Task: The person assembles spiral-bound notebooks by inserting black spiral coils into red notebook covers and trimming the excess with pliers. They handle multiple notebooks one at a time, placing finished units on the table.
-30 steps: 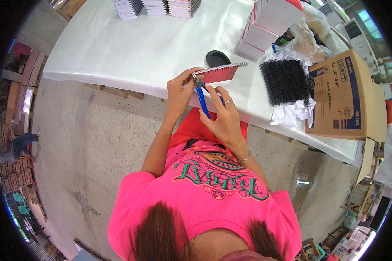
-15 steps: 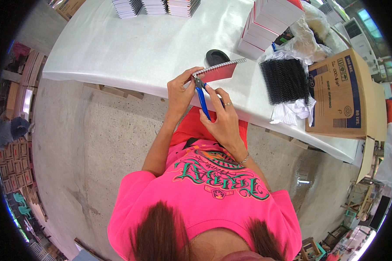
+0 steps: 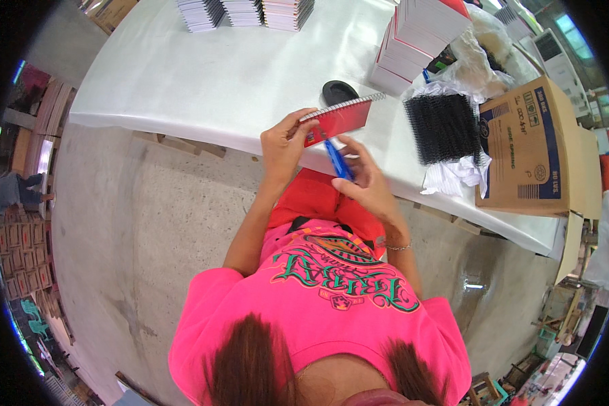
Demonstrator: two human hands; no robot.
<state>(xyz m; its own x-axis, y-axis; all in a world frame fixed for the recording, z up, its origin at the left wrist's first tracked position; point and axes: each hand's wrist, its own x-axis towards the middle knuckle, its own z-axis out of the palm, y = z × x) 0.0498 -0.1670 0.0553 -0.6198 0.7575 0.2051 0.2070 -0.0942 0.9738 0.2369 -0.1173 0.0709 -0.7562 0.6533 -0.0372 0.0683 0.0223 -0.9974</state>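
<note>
Over the near edge of the white-covered table, my left hand (image 3: pixel 284 142) grips the left end of a small notebook (image 3: pixel 344 120) with a red cover. A wire coil (image 3: pixel 379 97) runs along its top edge and sticks out past the right end. My right hand (image 3: pixel 367 177) is closed on blue-handled cutting pliers (image 3: pixel 340 162), whose tip points at the cover, below the coil. Just behind the notebook lies a round black dish (image 3: pixel 340 91), partly hidden by it.
Right of the notebook, a bundle of black plastic coils (image 3: pixel 443 127) rests on crumpled white paper (image 3: pixel 457 174), against an open cardboard box (image 3: pixel 524 145). Tall stacks of red-edged notebooks (image 3: pixel 413 44) stand behind. Several coil-bound piles (image 3: pixel 242 12) line the far side of the table (image 3: pixel 183 74).
The pliers have come away from the coil's left end and moved right and down with my right hand. My left hand still holds the notebook in nearly the same spot.
</note>
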